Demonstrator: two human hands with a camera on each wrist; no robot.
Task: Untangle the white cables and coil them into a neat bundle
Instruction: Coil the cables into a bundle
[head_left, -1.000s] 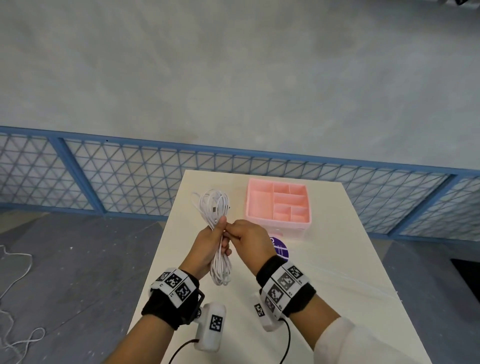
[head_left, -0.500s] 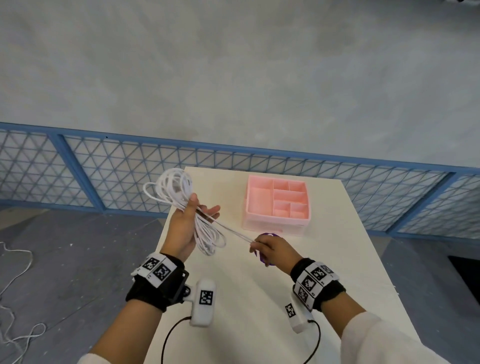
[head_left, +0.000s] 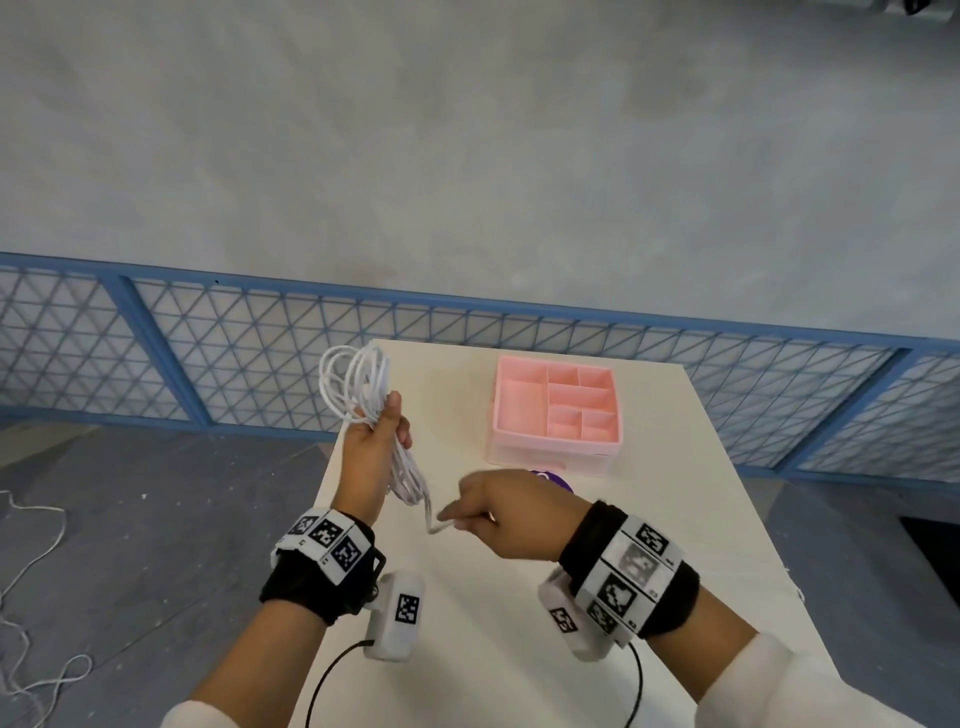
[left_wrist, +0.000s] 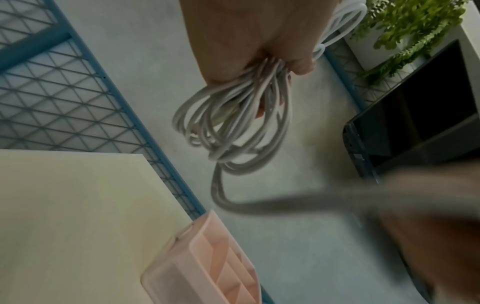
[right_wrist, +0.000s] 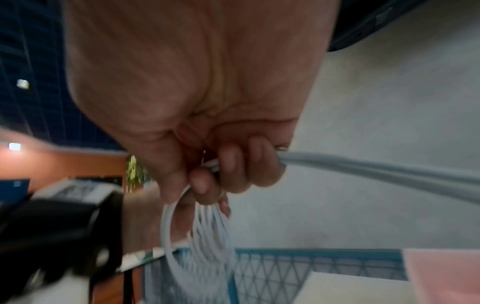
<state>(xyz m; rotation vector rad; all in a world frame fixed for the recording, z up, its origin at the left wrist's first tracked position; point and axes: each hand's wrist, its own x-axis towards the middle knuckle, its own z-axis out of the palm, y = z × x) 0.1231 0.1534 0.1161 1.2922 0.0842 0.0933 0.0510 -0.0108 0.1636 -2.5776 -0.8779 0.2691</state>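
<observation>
My left hand grips a coil of white cables by its middle, above the table's left edge; loops stick out above the fist and hang below it. In the left wrist view the loops hang from my curled fingers. From the lower loops a doubled strand runs to my right hand, which pinches it low over the table. The right wrist view shows my fingers curled round the strand, with the hanging loops behind.
A pink divided organiser box stands on the cream table at the far side. A purple round object lies just in front of it, partly behind my right hand. A blue mesh fence runs beyond the table. Loose white cord lies on the floor at left.
My hands were together on the coil, then the right drew a strand out to the right. Now the right hand has come back down-left and the strand between the hands is short and bent.
</observation>
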